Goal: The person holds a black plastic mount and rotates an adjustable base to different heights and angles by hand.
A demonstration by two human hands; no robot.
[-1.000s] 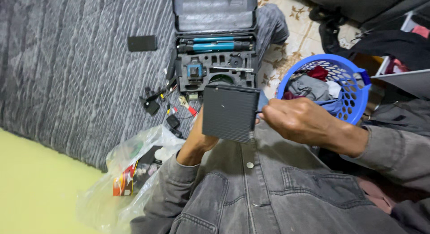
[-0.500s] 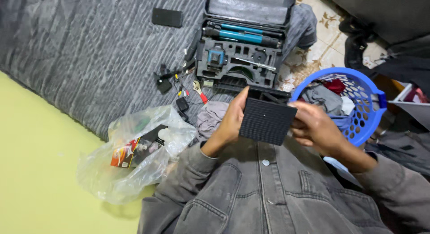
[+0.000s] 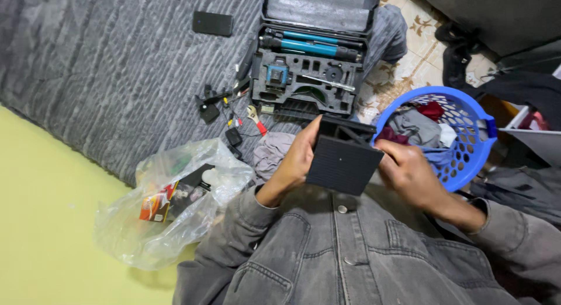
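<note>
Now a black square box (image 3: 343, 163) with a ribbed face is held above the lap, in front of the grey denim jacket (image 3: 350, 252). It is grasped on its left edge by the left hand (image 3: 297, 160), fingers closed on it, and touched on its right edge by the right hand (image 3: 409, 170), fingers curled against it. Compared with a moment before, the box is seen tilted more and held a little lower. Just beside it a blue laundry basket (image 3: 467, 159) stands; beyond it an open tool case (image 3: 310, 77) lies on the grey blanket (image 3: 105, 77). A clear plastic bag (image 3: 169, 205) lies near the left elbow.
</note>
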